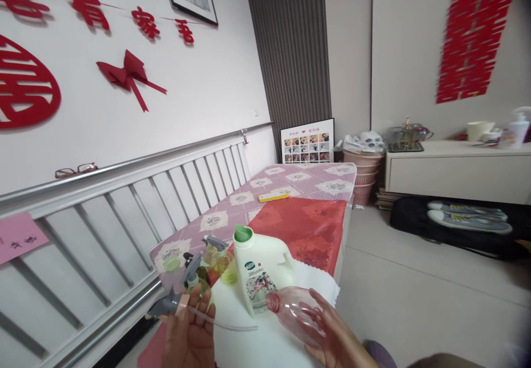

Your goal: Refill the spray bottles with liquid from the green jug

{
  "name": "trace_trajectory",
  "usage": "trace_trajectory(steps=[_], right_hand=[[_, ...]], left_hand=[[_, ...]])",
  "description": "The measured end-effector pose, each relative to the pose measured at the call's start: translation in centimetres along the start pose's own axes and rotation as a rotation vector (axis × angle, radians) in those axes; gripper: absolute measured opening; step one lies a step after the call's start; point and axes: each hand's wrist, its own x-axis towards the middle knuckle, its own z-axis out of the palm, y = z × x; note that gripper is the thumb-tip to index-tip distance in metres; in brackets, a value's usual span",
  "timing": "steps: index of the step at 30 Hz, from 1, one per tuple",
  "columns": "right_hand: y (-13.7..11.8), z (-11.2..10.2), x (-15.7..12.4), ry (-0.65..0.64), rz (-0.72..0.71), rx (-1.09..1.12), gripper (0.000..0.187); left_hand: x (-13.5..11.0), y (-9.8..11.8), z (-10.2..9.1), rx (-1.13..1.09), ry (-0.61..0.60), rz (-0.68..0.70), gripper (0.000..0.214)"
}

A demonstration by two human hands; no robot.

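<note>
My left hand (191, 332) is closed around a grey spray trigger head (164, 304) with a peach collar. Its thin clear dip tube (232, 326) sticks out to the right. A clear pink bottle (296, 312), tilted with its open threaded neck to the left, is gripped in my right hand (342, 332). Behind that neck stands a pale green detergent jug (257, 265), uncapped, with a green spout (243, 233) in its mouth. Left of the jug are several small spray bottles (194, 274) with grey heads, partly hidden by my left hand.
The jug stands on a white surface (236, 351) beside a bed with a floral mattress (298, 177) and a red cloth (307, 227). A yellow packet (272, 196) and a light green cap (171, 263) lie there. A white railing (166, 202) runs along the left.
</note>
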Motion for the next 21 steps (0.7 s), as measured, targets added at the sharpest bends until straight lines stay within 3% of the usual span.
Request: trace_trajectory(steps=[4, 9, 13, 18, 21], right_hand=[[0.4, -0.2, -0.1, -0.050, 0.030, -0.041, 0.068], [1.5, 0.7, 0.2, 0.013, -0.026, -0.112, 0.074], [2.6, 2.1, 0.1, 0.040, -0.041, -0.133, 0.078], [5.0, 3.5, 0.4, 0.053, -0.043, -0.146, 0.082], [6.5, 4.1, 0.9, 0.064, -0.069, -0.142, 0.085]], left_hand=[[-0.1, 0.4, 1.4, 0.040, -0.001, 0.062, 0.032], [0.0, -0.6, 2.2, 0.048, 0.039, 0.048, 0.027], [0.0, -2.1, 1.7, 0.054, 0.091, 0.007, 0.028], [-0.1, -4.9, 0.2, 0.078, -0.013, -0.066, 0.035], [-0.5, -6.3, -0.1, 0.095, 0.018, -0.057, 0.032]])
